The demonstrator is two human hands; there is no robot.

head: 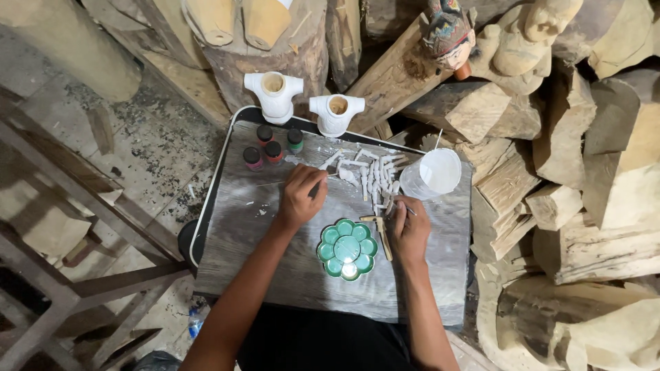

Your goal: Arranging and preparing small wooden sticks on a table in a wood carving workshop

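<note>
left hand: grip closed on a small white piece | right hand: grip holds a thin brush beside green palette | white pieces on counter

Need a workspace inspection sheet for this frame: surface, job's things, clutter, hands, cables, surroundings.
Surface: grey paint-smeared wooden board on a black-rimmed tray.
Job's things: small white-painted wooden pieces laid in a cluster mid-board; green flower-shaped paint palette near the front edge; white plastic cup at the right.
Clutter: four small dark-capped paint bottles at the back left; two white-painted wooden torso figures behind the board.
Hands: left hand on the board beside the pieces, fingers curled around something small; right hand holds a thin tool, not identifiable.
Cables: nothing seen.
Surroundings: raw carved wood blocks at the right, painted puppet head above, stained concrete floor at the left.
</note>
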